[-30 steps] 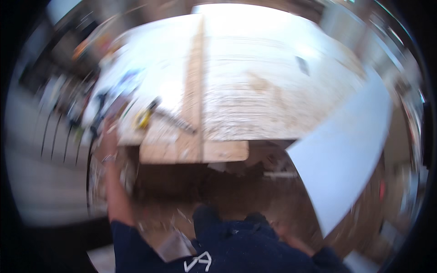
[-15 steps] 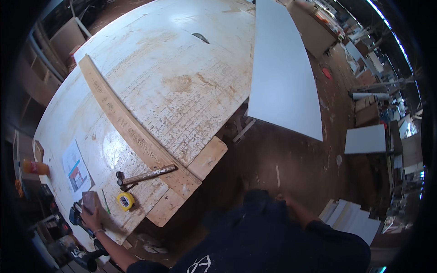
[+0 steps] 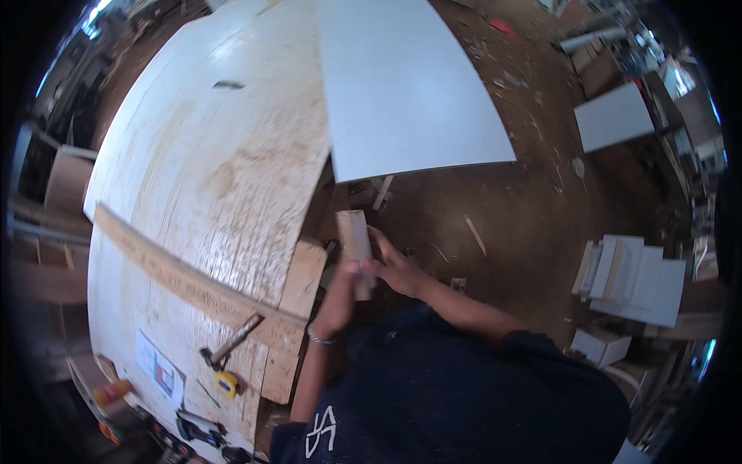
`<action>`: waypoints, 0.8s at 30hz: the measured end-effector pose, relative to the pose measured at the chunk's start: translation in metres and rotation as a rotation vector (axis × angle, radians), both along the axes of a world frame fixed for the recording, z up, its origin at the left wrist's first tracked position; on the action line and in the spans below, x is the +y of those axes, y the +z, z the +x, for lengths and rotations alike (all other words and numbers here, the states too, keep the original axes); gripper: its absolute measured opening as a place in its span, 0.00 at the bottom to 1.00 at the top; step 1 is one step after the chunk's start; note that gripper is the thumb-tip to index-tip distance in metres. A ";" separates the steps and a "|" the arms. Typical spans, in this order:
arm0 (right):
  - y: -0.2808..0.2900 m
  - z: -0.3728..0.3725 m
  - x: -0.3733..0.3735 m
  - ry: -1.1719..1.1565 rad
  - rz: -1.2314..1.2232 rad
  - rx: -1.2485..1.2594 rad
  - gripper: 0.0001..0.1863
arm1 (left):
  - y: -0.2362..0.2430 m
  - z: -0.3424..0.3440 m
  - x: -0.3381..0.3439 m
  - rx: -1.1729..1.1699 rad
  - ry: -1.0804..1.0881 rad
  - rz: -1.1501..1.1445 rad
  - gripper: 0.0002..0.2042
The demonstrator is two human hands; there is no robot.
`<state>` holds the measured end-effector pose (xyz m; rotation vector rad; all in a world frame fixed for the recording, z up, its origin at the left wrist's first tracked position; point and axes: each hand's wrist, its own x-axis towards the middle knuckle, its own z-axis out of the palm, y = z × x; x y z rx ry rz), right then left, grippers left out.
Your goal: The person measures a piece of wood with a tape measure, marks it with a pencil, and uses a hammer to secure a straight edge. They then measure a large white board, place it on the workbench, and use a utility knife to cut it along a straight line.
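Observation:
In front of my body, just off the table's near edge, both hands are closed on a pale brown rectangular block. My left hand grips its lower part, with a bracelet on the wrist. Against its right side lies my right hand, fingers partly hidden behind it. Motion blurs the block a little, and its exact material is hard to tell. On the table nearby lie a hammer, a yellow tape measure, a green pencil and a printed sheet.
A long wooden fence crosses the worn white saw table, where a blade pokes up. A large white panel adjoins it. Power tools and an orange bottle sit left; stacked white boards stand right.
My left hand has left the table's left end, where it was on a brownish block beside a power tool. Both hands now meet on a block before me. The view has swung round.

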<state>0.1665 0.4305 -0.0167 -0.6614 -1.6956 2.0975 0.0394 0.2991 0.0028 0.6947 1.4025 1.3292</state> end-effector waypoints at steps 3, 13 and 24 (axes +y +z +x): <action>-0.030 0.046 0.065 -0.203 -0.295 0.025 0.39 | -0.009 0.038 0.094 0.023 -0.319 -0.021 0.41; -0.106 0.247 0.227 -0.702 -0.895 0.647 0.32 | -0.150 -0.126 0.216 -0.009 0.457 -0.458 0.29; -0.161 0.321 0.443 -1.376 -0.478 0.400 0.37 | -0.124 0.020 0.317 0.173 -0.300 -0.571 0.29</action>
